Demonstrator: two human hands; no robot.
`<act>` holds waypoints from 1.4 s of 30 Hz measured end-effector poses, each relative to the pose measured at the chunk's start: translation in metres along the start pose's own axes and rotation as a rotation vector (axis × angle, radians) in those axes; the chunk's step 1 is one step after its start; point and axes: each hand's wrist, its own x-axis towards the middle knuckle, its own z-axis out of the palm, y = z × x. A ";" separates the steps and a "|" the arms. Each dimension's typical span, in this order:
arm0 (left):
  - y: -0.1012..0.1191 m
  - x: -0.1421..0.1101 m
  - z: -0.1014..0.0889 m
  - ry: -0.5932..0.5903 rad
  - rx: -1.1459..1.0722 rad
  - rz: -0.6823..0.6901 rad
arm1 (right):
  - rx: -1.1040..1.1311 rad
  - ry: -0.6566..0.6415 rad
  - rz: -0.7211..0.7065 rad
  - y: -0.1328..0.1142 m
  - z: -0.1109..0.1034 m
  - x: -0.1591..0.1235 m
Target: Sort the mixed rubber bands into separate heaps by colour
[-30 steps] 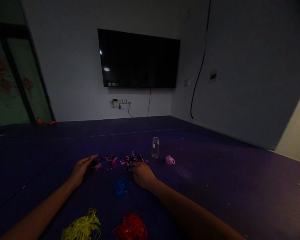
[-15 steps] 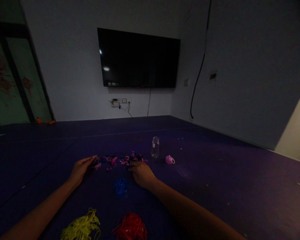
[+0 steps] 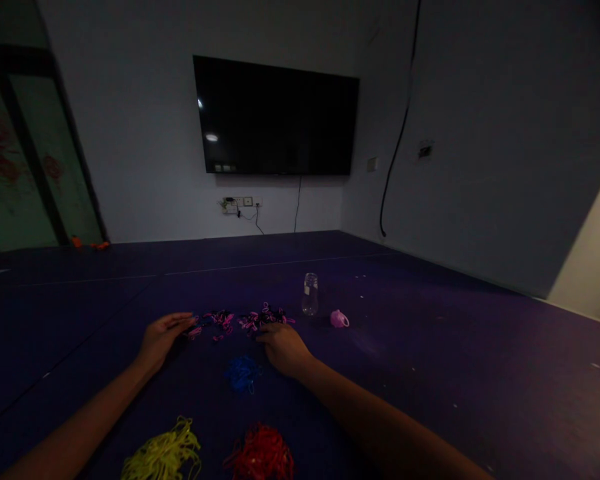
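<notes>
A loose spread of mixed pink and black rubber bands (image 3: 266, 318) lies between my hands, with a second cluster of them (image 3: 222, 321) to its left. My left hand (image 3: 161, 339) rests at the left end of the spread, fingers stretched toward a few pink bands (image 3: 195, 331), looking open. At the near edge of the right-hand cluster, my right hand (image 3: 283, 347) has its fingers bent together at the bands; what they pinch, if anything, is hidden. A small heap of blue rubber bands (image 3: 243, 373) lies nearer me, between my forearms.
Closest to me are a yellow heap of rubber bands (image 3: 165, 453) and a red heap (image 3: 261, 455). A clear bottle (image 3: 310, 295) stands uncapped beyond my right hand, a pink lid with a loop (image 3: 337, 319) beside it. The purple surface (image 3: 430, 347) reaches the walls.
The fingers of my left hand have shifted slightly and spread a little at the pink bands. My right hand and the heaps look unchanged.
</notes>
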 end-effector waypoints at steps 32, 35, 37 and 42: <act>0.034 -0.052 0.047 -0.801 0.431 0.323 | 0.004 0.010 -0.001 0.000 0.001 0.001; 0.032 -0.045 0.045 -0.691 0.344 0.277 | 0.037 0.048 -0.036 -0.002 -0.001 0.000; 0.026 -0.037 0.039 -0.515 0.335 0.283 | 0.068 0.075 -0.086 -0.004 -0.002 0.000; 0.002 -0.006 0.013 -0.078 0.598 0.470 | 0.157 0.064 -0.294 -0.010 -0.004 -0.003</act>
